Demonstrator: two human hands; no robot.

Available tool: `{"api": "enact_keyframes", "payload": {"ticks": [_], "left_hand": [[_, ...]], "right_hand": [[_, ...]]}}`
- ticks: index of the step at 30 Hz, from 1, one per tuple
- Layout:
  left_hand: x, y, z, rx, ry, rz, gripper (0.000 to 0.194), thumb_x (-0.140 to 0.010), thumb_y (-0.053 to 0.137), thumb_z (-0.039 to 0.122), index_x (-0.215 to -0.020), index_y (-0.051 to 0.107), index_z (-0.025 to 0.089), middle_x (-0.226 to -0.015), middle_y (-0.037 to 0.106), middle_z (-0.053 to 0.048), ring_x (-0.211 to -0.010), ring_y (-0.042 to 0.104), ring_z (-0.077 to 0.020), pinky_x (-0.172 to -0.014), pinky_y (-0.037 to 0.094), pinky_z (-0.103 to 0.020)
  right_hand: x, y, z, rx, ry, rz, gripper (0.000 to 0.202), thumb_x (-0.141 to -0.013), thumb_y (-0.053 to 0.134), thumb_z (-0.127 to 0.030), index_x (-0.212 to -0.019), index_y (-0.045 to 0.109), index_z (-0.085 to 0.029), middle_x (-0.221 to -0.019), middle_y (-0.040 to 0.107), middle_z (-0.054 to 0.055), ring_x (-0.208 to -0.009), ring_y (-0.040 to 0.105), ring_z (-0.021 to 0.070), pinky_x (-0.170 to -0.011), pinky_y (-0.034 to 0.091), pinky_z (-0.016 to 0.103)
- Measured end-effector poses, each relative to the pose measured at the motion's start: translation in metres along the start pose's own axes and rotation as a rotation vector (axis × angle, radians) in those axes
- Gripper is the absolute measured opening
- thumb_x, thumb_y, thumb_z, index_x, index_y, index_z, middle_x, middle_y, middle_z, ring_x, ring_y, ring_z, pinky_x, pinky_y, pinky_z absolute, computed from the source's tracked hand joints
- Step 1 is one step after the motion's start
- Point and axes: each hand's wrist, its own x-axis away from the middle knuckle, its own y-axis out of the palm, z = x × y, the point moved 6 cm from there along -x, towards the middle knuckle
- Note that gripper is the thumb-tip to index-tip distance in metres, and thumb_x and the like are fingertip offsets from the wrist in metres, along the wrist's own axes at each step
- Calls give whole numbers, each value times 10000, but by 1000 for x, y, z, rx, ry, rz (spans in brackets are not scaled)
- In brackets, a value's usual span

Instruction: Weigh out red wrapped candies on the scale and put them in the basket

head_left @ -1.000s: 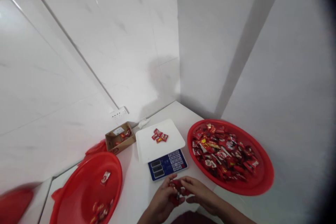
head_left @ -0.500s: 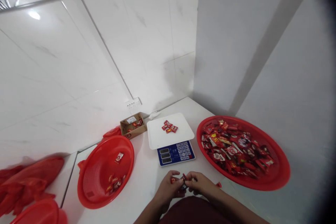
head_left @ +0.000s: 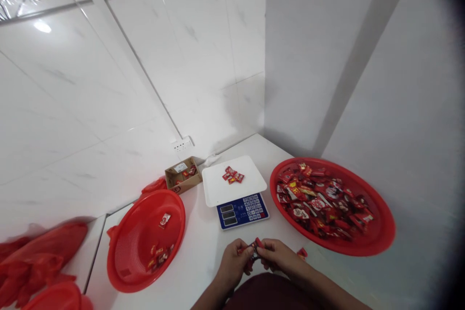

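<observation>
Close to my body, my left hand (head_left: 234, 261) pinches small red and dark wrapped candies (head_left: 255, 251) between thumb and fingers. From the other side my right hand (head_left: 275, 255) is closed on the same candies, its fingertips touching them. Fingers hide part of the wrappers, so how many there are I cannot tell. Just beyond my hands stands a digital scale (head_left: 244, 213) with a blue keypad and a white tray (head_left: 214, 189). Several red candies (head_left: 233, 175) lie in a small cluster on that tray. Another red wrapped candy (head_left: 302, 253) rests beside my right forearm.
A large red basket (head_left: 387, 227) heaped with candies (head_left: 323, 201) stands at right. On the left is another red basket (head_left: 118, 252) with a few candies. A small cardboard box (head_left: 185, 185) sits near the wall socket (head_left: 182, 145). Red bags (head_left: 47, 252) lie far left.
My hands stay together near my body, and the candies between them have turned slightly, with a red end now pointing up. The view has shifted a little; the scale and baskets stay put.
</observation>
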Motion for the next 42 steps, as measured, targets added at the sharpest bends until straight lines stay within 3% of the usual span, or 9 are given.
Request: {"api": "enact_keyframes", "payload": {"ticks": [7,14,19,22,28,31,34,38,42], "left_hand": [[-5,5,-18,87,-110,-5,489,-588,582,625,-748,463,178,-571,522,23,-463,470,-96,-443,359,-238],[2,-14,-24,531,-244,158,422,-629,573,145,-991,367,216,-867,541,-26,-722,583,-118,-711,456,-274],[4,-23,-18,635,-208,197,443,-621,641,89,-930,355,226,-1050,552,-83,-854,614,-136,-831,436,-278],[3,-21,-22,649,-217,175,378,-614,660,103,-844,382,218,-1066,556,-71,-858,616,-137,-821,438,-279],[-3,-13,-30,537,-204,142,251,-582,629,93,-772,487,176,-775,510,14,-657,561,-83,-694,441,-242],[-4,-7,-20,431,-180,58,498,-568,657,128,-1039,506,179,-919,547,-36,-699,586,-117,-689,446,-268],[-4,0,-3,275,-65,-86,790,-587,671,180,-1303,349,260,-1259,471,-127,-652,563,-94,-628,435,-272],[-1,10,7,180,-22,-241,924,-607,670,192,-1385,195,343,-1458,246,-148,-718,574,-105,-603,430,-251],[-3,10,2,198,-125,-185,947,-569,719,280,-1375,221,305,-1397,329,-164,-730,612,-156,-608,455,-285]], "right_hand": [[-3,-7,11,-68,79,89,471,-556,659,-590,-682,526,-156,-507,512,-43,-431,423,63,-429,192,206],[-44,-41,-37,-293,-38,325,254,-711,633,-418,-796,561,-190,-657,569,-31,-514,468,57,-468,315,187],[-62,-45,-48,-345,-11,332,325,-744,620,-336,-1038,518,-247,-754,596,-28,-542,506,66,-500,374,196],[-49,-35,-24,-349,84,303,261,-737,626,-344,-951,536,-227,-738,588,-23,-527,511,59,-506,378,192],[-17,-7,11,-305,227,77,361,-636,708,-372,-938,573,-228,-887,577,8,-701,602,101,-665,448,258],[-15,-1,15,-147,215,2,351,-653,668,-483,-849,596,-201,-889,598,23,-685,575,99,-639,429,250],[-19,5,17,-16,187,-92,387,-675,612,-550,-753,597,-172,-753,627,18,-626,546,108,-599,396,242],[-19,9,11,-7,122,-140,358,-656,635,-515,-696,586,-163,-608,580,-24,-559,515,105,-584,371,243],[-16,10,-4,-42,50,-131,306,-605,693,-439,-689,585,-165,-626,575,-32,-560,507,96,-572,351,237]]}}
